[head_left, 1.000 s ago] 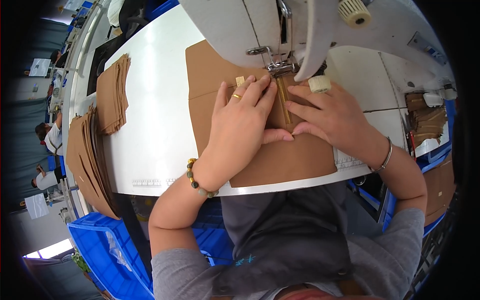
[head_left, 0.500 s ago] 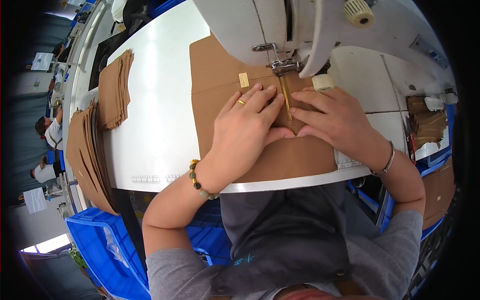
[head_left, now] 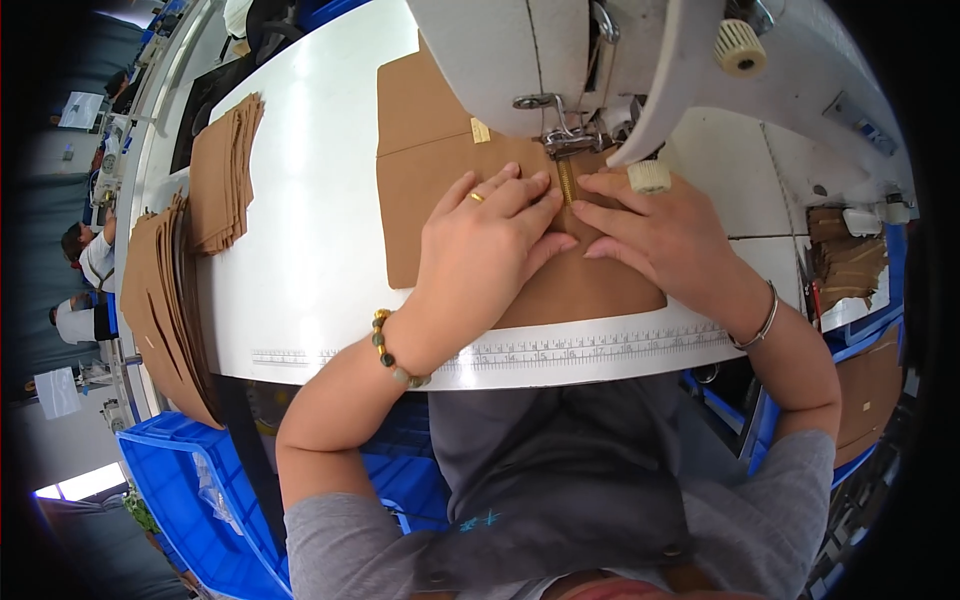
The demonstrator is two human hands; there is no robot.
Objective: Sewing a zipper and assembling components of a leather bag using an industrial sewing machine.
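A brown flat panel [head_left: 425, 215] lies on the white sewing table, its far part under the sewing machine's presser foot [head_left: 568, 138]. A gold-toothed zipper [head_left: 567, 182] runs along the panel from the foot toward me. My left hand [head_left: 490, 230] rests flat on the panel just left of the zipper, fingers stretched out. My right hand [head_left: 655, 225] lies on the zipper's right side, fingers spread and fingertips by the teeth. The two thumbs point at each other, slightly apart. A small gold label [head_left: 480, 130] sits on the panel left of the foot.
The machine head [head_left: 490, 60] overhangs the work. Stacks of brown pieces [head_left: 225, 175] [head_left: 165, 310] lie at the left. Blue crates [head_left: 200, 500] stand below the table's left side. A printed ruler [head_left: 560, 350] follows the near table edge. More brown pieces [head_left: 848, 255] lie far right.
The panel has moved away from me, deeper under the foot, so less of the zipper shows. Both hands have moved forward with it, and the thumbs have parted a little.
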